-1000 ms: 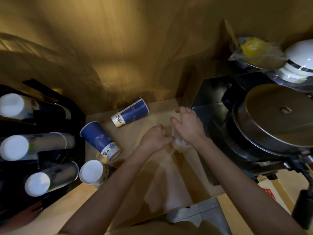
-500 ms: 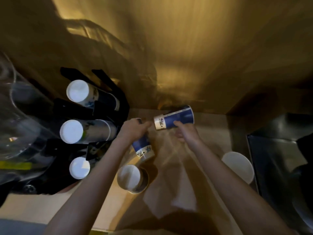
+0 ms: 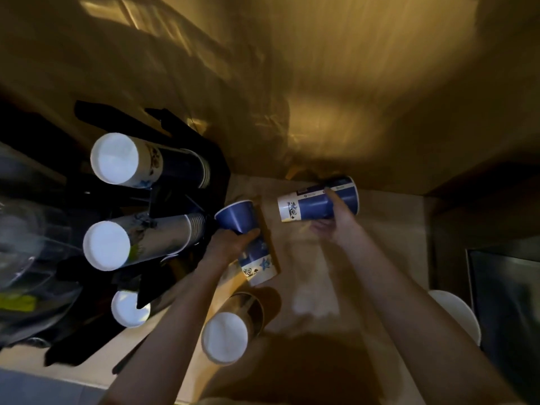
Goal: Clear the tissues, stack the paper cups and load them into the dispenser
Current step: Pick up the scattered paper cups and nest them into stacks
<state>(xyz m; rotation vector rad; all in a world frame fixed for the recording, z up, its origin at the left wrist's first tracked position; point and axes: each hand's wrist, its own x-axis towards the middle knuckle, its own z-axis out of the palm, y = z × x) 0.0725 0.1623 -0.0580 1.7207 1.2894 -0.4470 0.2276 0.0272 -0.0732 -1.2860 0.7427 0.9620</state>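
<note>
My left hand [image 3: 233, 244] grips a blue paper cup [image 3: 248, 238] around its middle, mouth pointing up-left, white base toward me. My right hand [image 3: 336, 223] holds a second blue-and-white cup [image 3: 315, 204] on its side above the wooden counter [image 3: 388, 229]. A third cup [image 3: 233, 328] stands upside down on the counter near my left forearm, white bottom up. The black dispenser [image 3: 181, 197] at the left holds stacks of cups: an upper stack [image 3: 146, 162], a middle stack [image 3: 140, 244] and a lower one [image 3: 130, 308], partly hidden. No tissue shows.
A white round bowl or lid [image 3: 458, 314] sits at the counter's right edge beside a dark steel appliance [image 3: 508, 287]. A brown wall panel [image 3: 321, 83] rises behind the counter. Clear plastic items [image 3: 26, 258] lie at the far left.
Both hands left the crumpled tissue by the appliance and moved left to the cups. Each now holds a cup, lifted a little, and the view has swung left.
</note>
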